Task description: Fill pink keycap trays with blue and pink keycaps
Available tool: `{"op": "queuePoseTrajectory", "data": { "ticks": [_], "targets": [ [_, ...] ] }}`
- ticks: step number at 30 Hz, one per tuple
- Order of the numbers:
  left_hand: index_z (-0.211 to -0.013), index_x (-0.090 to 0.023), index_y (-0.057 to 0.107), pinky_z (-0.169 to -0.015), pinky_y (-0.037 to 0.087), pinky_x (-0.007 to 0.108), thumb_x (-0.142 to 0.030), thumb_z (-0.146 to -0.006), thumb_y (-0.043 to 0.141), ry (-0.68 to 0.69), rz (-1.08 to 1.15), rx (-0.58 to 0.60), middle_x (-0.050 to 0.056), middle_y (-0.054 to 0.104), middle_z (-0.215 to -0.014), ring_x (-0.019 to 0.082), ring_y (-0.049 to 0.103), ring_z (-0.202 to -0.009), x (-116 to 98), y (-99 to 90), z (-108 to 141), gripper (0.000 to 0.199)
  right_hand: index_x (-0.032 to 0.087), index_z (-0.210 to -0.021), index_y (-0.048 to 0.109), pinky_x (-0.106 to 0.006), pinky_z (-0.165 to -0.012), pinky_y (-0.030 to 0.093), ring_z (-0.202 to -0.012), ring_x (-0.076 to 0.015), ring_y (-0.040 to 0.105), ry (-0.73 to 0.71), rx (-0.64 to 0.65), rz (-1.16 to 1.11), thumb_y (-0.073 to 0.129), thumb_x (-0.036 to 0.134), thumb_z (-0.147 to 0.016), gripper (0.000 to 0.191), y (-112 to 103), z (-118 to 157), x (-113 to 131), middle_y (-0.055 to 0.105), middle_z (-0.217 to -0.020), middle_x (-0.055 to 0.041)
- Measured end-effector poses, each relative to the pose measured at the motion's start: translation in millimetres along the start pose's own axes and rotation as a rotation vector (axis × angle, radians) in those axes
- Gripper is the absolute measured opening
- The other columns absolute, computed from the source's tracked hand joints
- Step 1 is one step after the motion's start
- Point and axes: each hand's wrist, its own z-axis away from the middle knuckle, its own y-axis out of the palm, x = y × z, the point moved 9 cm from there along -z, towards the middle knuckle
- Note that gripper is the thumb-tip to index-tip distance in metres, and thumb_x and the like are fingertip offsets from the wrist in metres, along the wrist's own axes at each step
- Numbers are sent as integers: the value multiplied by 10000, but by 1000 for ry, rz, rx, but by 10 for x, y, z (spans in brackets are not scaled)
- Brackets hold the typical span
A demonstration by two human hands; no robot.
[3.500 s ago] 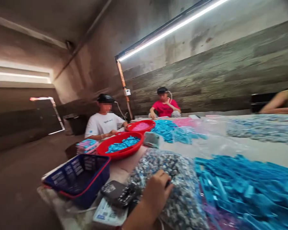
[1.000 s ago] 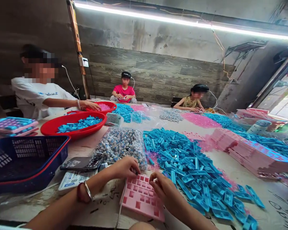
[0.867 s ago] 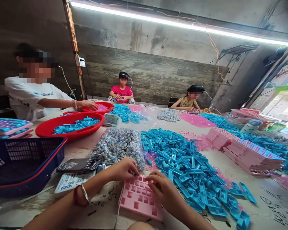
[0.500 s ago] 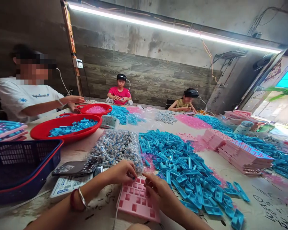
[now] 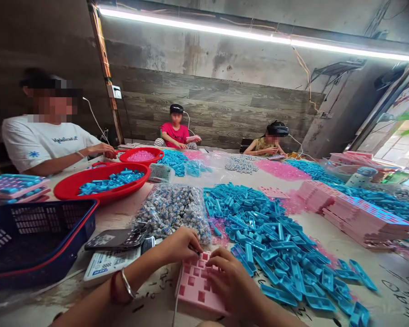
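Observation:
A pink keyboard-like panel (image 5: 194,297) with rows of square holes lies on the table in front of me. Over its far left edge is my left hand (image 5: 180,247), its thumb and fingers pinched on a small dark piece that I cannot make out. My right hand (image 5: 233,279) rests over the panel's right part, fingers stretched and slightly bent across the holes, hiding that side. Just beyond my left hand sits a clear bag of small grey-and-blue parts (image 5: 173,206). A heap of blue keycap-like pieces (image 5: 266,231) spreads beyond my right hand.
To the left are a dark blue basket (image 5: 54,240), a phone (image 5: 116,238) on a white box (image 5: 111,263), and a red basin (image 5: 102,193). Stacked pink panels (image 5: 357,213) stand at right. Three people sit around the far side of the table.
My right hand has lowered its fingers further onto the panel. My left hand stays pinched at its far edge. The whole view has shifted slightly.

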Motion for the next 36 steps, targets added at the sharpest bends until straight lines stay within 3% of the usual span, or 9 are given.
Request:
{"op": "queuePoseTrajectory", "data": {
  "ticks": [6, 11, 19, 25, 29, 36],
  "targets": [
    [-789, -166, 746, -586, 405, 180, -3, -611, 613, 54, -27, 8, 11, 664, -667, 117, 554, -621, -41, 11, -8, 276, 192, -858, 642, -264, -752, 449, -839, -168, 586, -50, 29, -1, 513, -3, -681, 292, -32, 5, 74, 642, -897, -45],
    [-743, -159, 741, -570, 401, 180, 3, -588, 618, 122, -41, -38, 17, 648, -674, 113, 542, -613, -100, 11, 1, 256, 181, -770, 580, -237, -622, 400, -687, -140, 531, 17, -9, 61, 503, 24, -642, 217, -82, -14, -9, 604, -740, -9],
    [-738, -146, 738, -557, 391, 177, -1, -575, 620, 113, -17, -13, 13, 624, -665, 110, 533, -610, -76, 34, -9, 248, 179, -762, 559, -229, -589, 372, -641, -123, 506, 48, -39, 70, 520, 48, -659, 171, -88, -50, -99, 586, -715, 5],
    [-723, -143, 709, -552, 366, 185, -19, -578, 609, 77, -20, -2, -10, 585, -635, 103, 498, -595, -82, 22, -8, 216, 185, -765, 547, -223, -575, 408, -658, -130, 519, -16, -150, 95, 521, 84, -713, 116, -126, -137, -56, 572, -734, -7],
    [-802, -133, 637, -493, 326, 173, -57, -593, 621, -3, 90, 42, -52, 520, -593, 82, 447, -537, -7, 48, 0, 224, 189, -778, 553, -217, -571, 444, -683, -135, 537, -75, -213, 49, 503, 88, -720, 127, -132, -209, -5, 579, -767, -26],
    [-815, -161, 537, -514, 320, 174, -85, -587, 626, 30, 116, 62, -57, 519, -672, 85, 455, -578, -62, 22, 11, 257, 199, -837, 581, -256, -641, 479, -760, -160, 568, -177, -199, 54, 512, 75, -686, 206, -45, -298, -27, 611, -827, -45]
  ]
}}
